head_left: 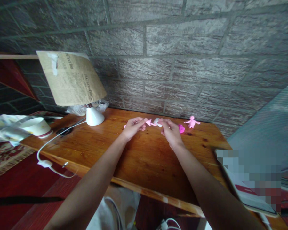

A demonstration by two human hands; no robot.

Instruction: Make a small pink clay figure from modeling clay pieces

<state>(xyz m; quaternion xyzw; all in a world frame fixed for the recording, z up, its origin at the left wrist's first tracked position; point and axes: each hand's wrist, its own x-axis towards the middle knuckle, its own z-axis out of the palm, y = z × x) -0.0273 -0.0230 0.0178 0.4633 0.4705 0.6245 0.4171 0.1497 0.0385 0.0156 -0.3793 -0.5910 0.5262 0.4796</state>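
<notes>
My left hand (135, 127) is closed with thumb and finger pinched on a small pink clay piece (148, 122). Close beside it, my right hand (170, 131) pinches a small white lump (156, 121), which looks like clay. A thin pink part reaches across between the two pieces; whether they are joined I cannot tell. Just past my right hand lies a bright magenta lump (181, 128), partly covered by the hand. Further right, a pink clay figure (192, 122) with outstretched arms is on the table. A bit of pink shows at the left edge of my left hand.
A lamp (95, 117) with a newspaper-print shade stands on the wooden table (153, 159), its white cord hanging over the front edge. At the left are a paper cup (37, 127) and dark scissors (62, 130). A tablet (244, 185) lies right; a brick wall rises behind.
</notes>
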